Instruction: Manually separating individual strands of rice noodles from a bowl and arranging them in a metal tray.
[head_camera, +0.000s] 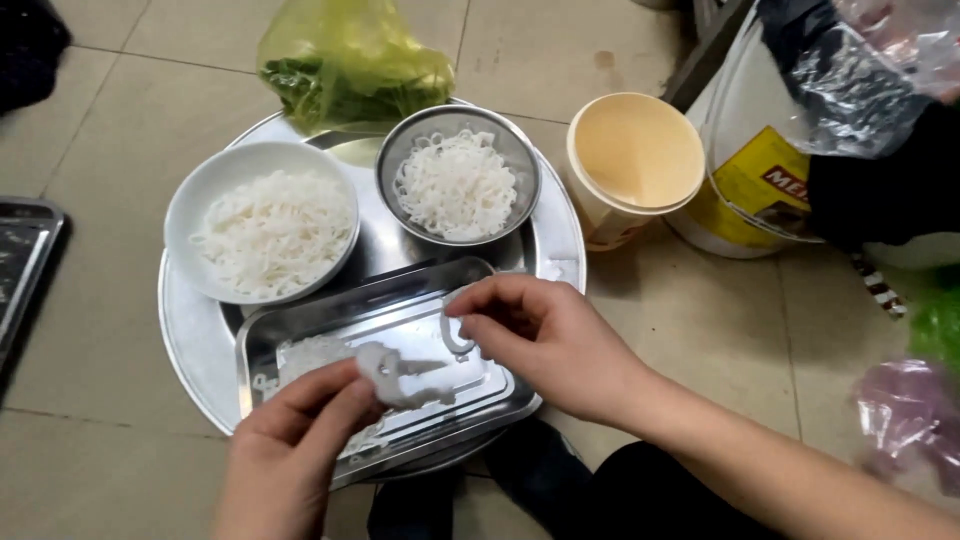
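Observation:
My left hand (295, 440) pinches a white, translucent strip of rice noodle sheet (400, 375) over a small rectangular steel tray (300, 325). My right hand (545, 335) hovers over the tray's right side, its fingertips on a thin curled noodle strand (455, 340). The tray rests on a large round steel platter (190, 330). Behind it on the platter stand a white bowl (200, 185) full of white noodles (272, 232) and a steel bowl (520, 160) with a smaller heap of noodles (458, 185).
A yellow-green plastic bag of leafy greens (350, 60) lies at the platter's far edge. A beige plastic tub (635, 155) and a white bucket (745, 190) stand to the right, with plastic bags (905, 415) beyond. A dark tray (25, 250) sits at the left on the tiled floor.

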